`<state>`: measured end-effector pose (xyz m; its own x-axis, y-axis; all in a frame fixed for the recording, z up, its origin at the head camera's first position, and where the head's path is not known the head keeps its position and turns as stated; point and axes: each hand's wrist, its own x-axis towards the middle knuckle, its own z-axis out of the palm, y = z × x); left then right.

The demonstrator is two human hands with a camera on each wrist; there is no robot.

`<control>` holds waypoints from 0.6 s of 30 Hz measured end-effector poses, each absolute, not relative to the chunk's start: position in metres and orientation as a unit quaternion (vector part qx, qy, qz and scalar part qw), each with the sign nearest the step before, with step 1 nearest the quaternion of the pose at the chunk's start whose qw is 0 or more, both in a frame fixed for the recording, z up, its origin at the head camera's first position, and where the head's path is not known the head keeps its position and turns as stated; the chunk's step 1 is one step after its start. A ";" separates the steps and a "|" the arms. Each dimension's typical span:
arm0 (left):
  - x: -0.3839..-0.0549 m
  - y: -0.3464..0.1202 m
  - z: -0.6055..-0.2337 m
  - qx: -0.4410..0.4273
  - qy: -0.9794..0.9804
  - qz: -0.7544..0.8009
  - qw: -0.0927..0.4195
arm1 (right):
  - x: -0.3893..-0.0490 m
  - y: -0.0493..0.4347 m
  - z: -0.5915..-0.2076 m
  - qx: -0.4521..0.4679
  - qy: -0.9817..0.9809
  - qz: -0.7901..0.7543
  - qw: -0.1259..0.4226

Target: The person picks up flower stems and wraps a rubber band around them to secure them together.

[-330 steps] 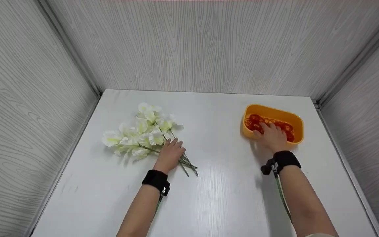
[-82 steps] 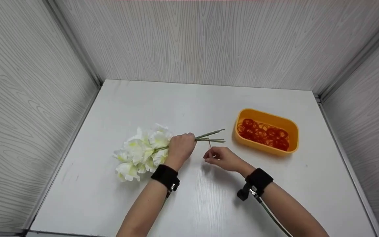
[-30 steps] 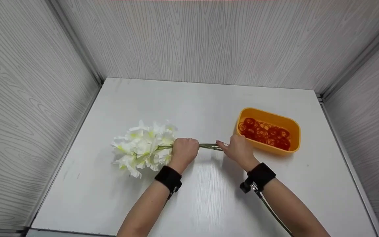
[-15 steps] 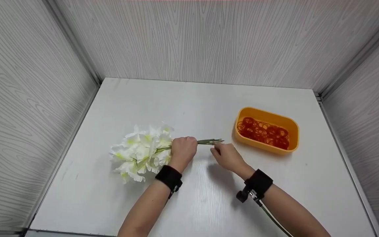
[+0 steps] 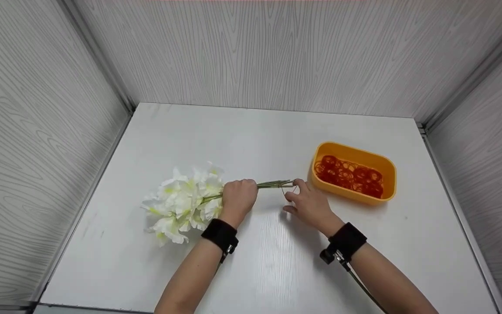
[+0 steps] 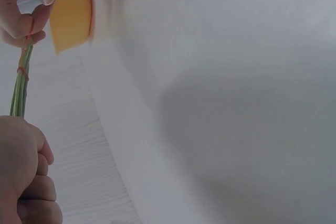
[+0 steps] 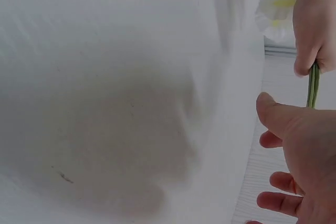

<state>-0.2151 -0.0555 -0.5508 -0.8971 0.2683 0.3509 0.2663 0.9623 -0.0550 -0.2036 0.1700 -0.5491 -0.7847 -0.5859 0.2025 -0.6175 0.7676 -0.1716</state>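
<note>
White artificial flowers (image 5: pixel 185 203) with yellow-green centres lie to the left in the head view. My left hand (image 5: pixel 239 198) grips their green stems (image 5: pixel 273 184) in a fist, the stem ends pointing right. A red rubber band (image 6: pixel 22 71) circles the stems beyond that fist in the left wrist view, and a stretched strand runs up to the other hand's fingers. My right hand (image 5: pixel 312 207) hooks this strand at the stem ends, its fingers bent and spread. From the right wrist view, the right thumb stands apart and the band is hidden.
Right of the hands stands a yellow-orange box (image 5: pixel 351 194), holding several bundles of red rubber bands (image 5: pixel 344 176). The white tabletop (image 5: pixel 259 270) is bounded by grey wood-grain panels at the back and both sides.
My right hand has come from the box to the stems with a rubber band, which now loops round them. My left hand has gathered and turned the stems; lately the right fingers spread, stretching the band.
</note>
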 end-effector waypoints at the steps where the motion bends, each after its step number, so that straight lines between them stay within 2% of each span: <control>1: -0.215 -0.055 -0.551 -0.140 -0.972 -0.001 0.190 | -0.204 0.171 -0.550 0.317 -0.937 0.141 0.045; 6: -0.214 -0.052 -0.550 -0.119 -0.974 -0.022 0.193 | -0.205 0.167 -0.554 0.304 -0.895 0.314 -0.088; 8: -0.214 -0.050 -0.547 -0.112 -0.977 -0.024 0.180 | -0.202 0.162 -0.555 0.316 -0.873 0.353 -0.120; 12: -0.213 -0.044 -0.542 -0.112 -0.982 -0.021 0.148 | -0.193 0.148 -0.551 0.355 -0.848 0.367 -0.140; 18: -0.213 -0.038 -0.544 -0.114 -0.986 -0.035 0.113 | -0.185 0.132 -0.546 0.403 -0.825 0.369 -0.142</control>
<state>-0.2131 -0.0383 -0.5439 -0.9483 0.2169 0.2316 0.2329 0.9715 0.0439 -0.1846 0.1325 -0.5460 -0.6341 -0.7707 0.0626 -0.5606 0.4025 -0.7237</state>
